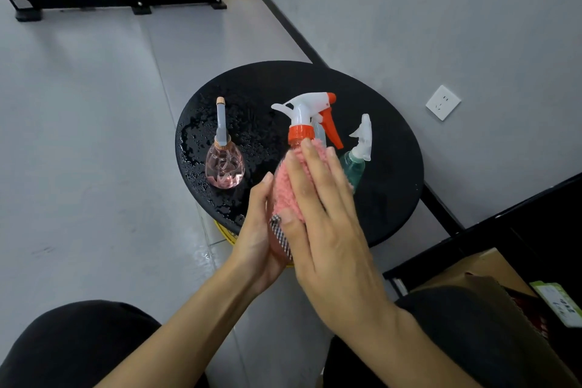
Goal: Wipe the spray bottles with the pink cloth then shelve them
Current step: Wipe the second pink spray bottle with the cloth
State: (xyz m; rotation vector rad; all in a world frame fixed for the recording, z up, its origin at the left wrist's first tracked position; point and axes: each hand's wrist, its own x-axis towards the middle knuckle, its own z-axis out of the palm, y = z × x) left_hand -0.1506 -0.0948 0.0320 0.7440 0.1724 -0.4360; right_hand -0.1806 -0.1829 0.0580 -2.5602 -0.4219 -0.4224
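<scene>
The orange-capped spray bottle point(307, 110) is held upright above the near edge of the round black desk point(393, 167), between both hands. The left hand point(258, 230) cups its lower body from the left; its fingers are mostly hidden behind the bottle and seem to curl round it. The right hand point(324, 230) lies flat, fingers point(315, 167) straight and close together, pressing the pink cloth point(283, 189) against the bottle's side just under the orange collar. A clear pink bottle point(224, 167) stands on the wet left part of the desk, and a green bottle point(352, 167) stands behind the right hand.
</scene>
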